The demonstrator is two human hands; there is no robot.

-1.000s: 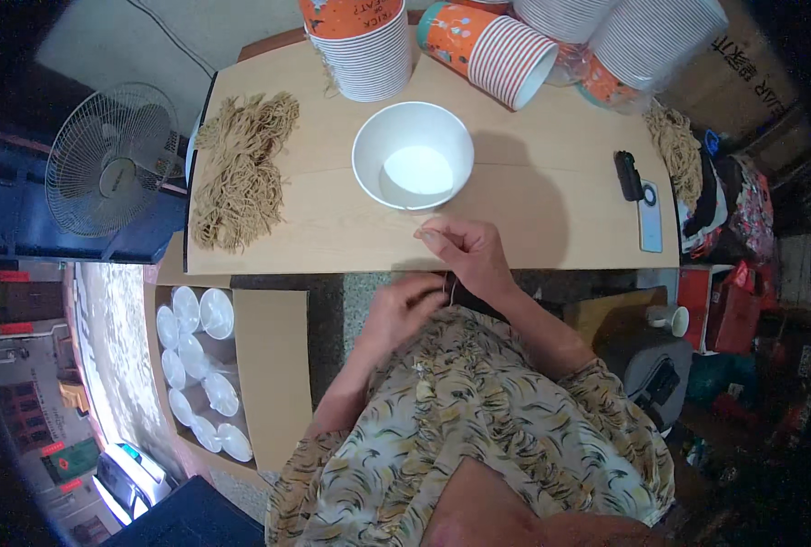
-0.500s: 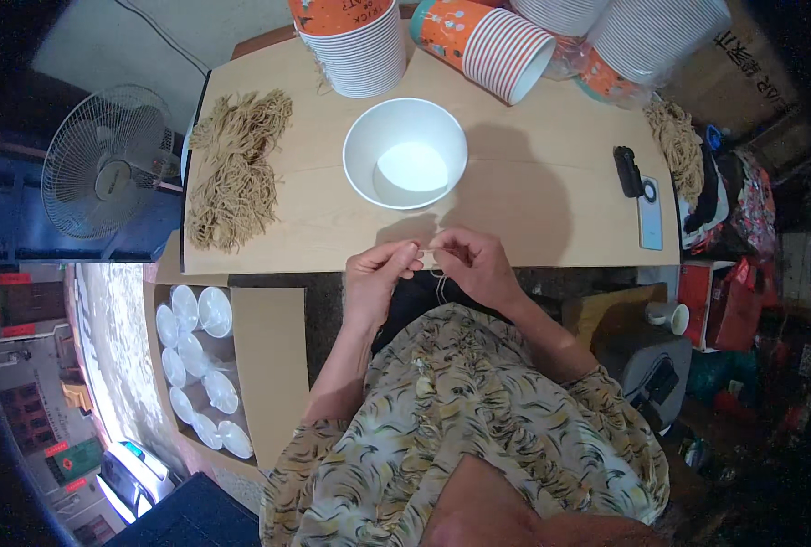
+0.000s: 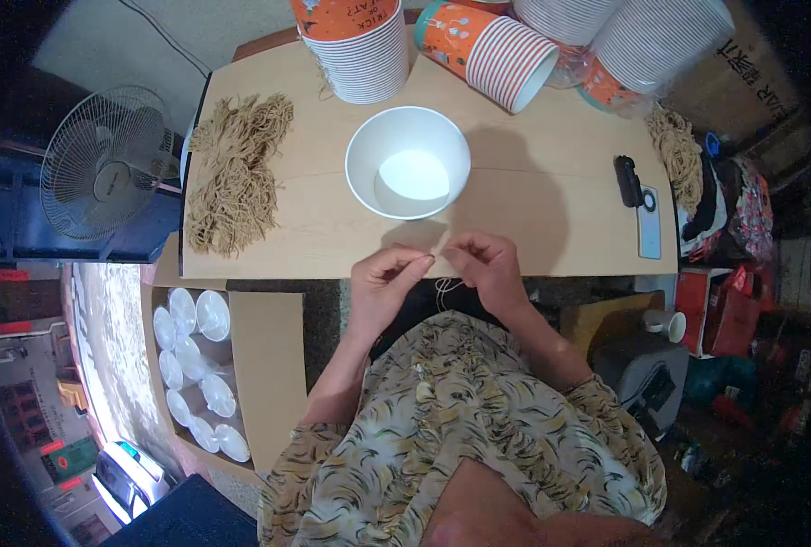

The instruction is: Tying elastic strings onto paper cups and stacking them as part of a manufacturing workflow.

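Observation:
At the front edge of the table, my left hand [image 3: 380,288] pinches a thin light-brown cord [image 3: 443,290] between thumb and forefinger. My right hand [image 3: 497,273] is closed close beside it, its fingertips also pinching at the cord. Loose loops of cord hang below the fingers in front of my lap; the exact spot between the fingertips is too small to make out. Just beyond both hands a white paper bucket [image 3: 362,169] stands upright on the table, its mouth up and nothing seen inside. On the left lies a heap of tan twine bundles [image 3: 234,178].
Stacked orange-and-white paper buckets [image 3: 355,68] stand at the back, with another stack [image 3: 506,59] on its side. A phone [image 3: 649,223] and a black object [image 3: 627,182] lie right. A carton [image 3: 269,374] of clear plastic lids and a fan [image 3: 109,164] are left.
The hands have shifted slightly; the right fingers have turned upward and a little away from the left ones. The whole view has tilted slightly, so the table sits lower.

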